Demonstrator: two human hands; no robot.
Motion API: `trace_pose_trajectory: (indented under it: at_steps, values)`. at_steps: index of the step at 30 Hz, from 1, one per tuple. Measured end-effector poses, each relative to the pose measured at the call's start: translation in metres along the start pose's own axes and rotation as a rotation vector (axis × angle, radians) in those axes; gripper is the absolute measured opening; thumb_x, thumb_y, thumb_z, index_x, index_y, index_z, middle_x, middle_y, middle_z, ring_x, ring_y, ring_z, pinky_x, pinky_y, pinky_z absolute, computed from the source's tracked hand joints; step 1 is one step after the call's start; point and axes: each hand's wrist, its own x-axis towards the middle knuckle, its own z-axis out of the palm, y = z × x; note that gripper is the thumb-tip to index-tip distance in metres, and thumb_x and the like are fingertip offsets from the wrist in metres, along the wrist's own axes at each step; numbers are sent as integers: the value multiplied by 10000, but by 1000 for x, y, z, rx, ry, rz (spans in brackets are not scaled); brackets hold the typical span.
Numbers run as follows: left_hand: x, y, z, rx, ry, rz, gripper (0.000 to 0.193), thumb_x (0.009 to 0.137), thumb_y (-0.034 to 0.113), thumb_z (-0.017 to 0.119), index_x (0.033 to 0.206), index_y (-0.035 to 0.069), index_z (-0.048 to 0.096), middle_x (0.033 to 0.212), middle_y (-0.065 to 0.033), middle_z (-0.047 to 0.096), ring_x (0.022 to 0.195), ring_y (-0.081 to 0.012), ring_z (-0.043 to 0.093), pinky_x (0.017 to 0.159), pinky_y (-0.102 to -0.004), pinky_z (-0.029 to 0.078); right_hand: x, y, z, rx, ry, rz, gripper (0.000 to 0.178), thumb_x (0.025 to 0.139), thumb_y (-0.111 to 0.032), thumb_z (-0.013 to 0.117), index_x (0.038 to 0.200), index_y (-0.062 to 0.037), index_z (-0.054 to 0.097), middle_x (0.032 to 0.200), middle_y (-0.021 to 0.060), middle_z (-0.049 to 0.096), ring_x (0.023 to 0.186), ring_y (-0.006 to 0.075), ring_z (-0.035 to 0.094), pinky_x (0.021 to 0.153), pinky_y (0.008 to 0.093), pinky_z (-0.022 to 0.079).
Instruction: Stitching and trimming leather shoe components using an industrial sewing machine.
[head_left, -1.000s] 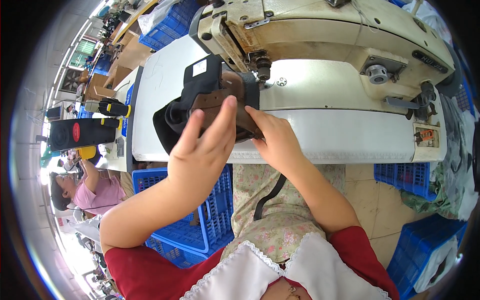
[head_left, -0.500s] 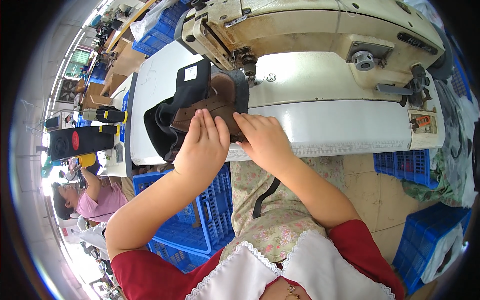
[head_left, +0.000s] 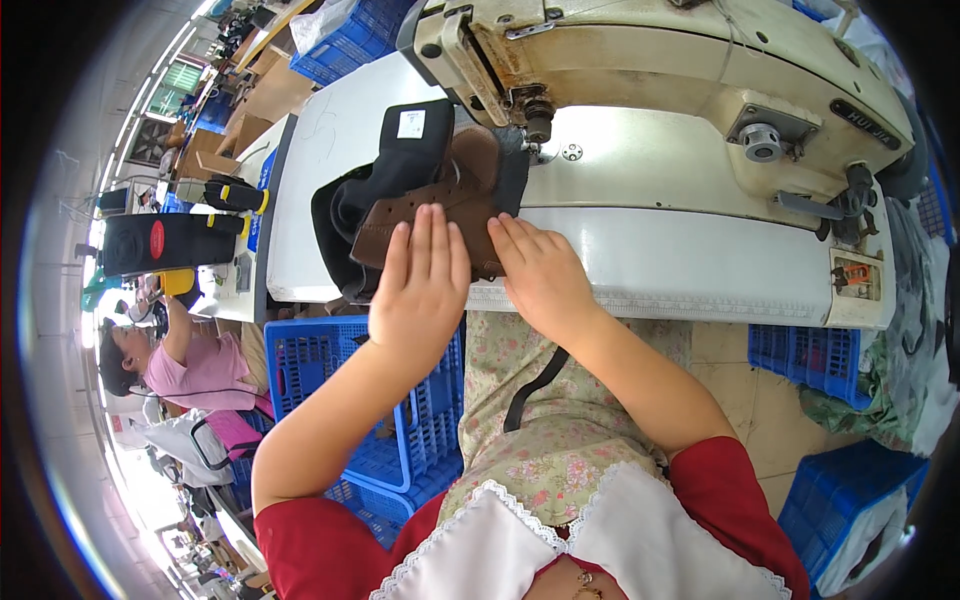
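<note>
A brown leather shoe upper [head_left: 425, 199] with small punched holes lies on the sewing machine's white bed. Black lining [head_left: 400, 152] with a white label [head_left: 411, 124] is folded about its left and far side. My left hand [head_left: 420, 285] rests flat on the brown leather, fingers stretched out side by side. At the right edge of the leather, my right hand [head_left: 545, 272] touches it with extended fingers; its thumb is hidden. A grey-black flap [head_left: 513, 170] of the piece reaches close to the needle area under the presser foot [head_left: 533, 147].
The sewing machine [head_left: 640, 75] stands across the far side. Blue crates [head_left: 420, 440] stand below the bed at left, and others [head_left: 850, 490] at right. A person in a pink shirt [head_left: 200, 370] works at another machine on the left.
My left fingers have straightened and lie flatter on the leather. My right fingers have stretched out along its edge. The whole view has shifted, so the machine and upper appear farther right.
</note>
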Motion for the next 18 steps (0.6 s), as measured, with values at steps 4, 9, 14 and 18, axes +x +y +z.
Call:
trace_pose_trajectory:
  at_steps: [4,9,14,18]
  values:
    - [10,13,0,-49,43,-68,435,809,197,550,1195,14,635,1333,-142,603,1293,-265,531,1113,-473,367,3,-2,-2,109,-23,44,676,714,-89,708,1346,38,505,1348,174,570,1211,286,566,956,394,451]
    - [21,-20,3,-105,-63,85,404,811,195,590,1179,34,635,1262,-112,646,1224,-250,581,1044,-411,431,12,3,-18,174,110,27,651,695,-87,739,1309,-10,538,1309,145,588,1160,309,579,937,410,458]
    - [31,-38,1,-143,-167,117,389,827,186,623,1185,35,642,1262,-117,658,1215,-236,600,1048,-384,436,13,5,-25,223,219,67,530,673,-87,765,1179,-31,617,1146,102,641,1042,301,610,893,416,471]
    - [29,-23,1,-99,-140,97,392,827,189,626,1187,33,637,1259,-138,656,1223,-256,595,1062,-407,426,10,8,-18,197,239,-28,300,767,-92,684,1060,-30,674,1040,66,655,976,237,626,860,380,465]
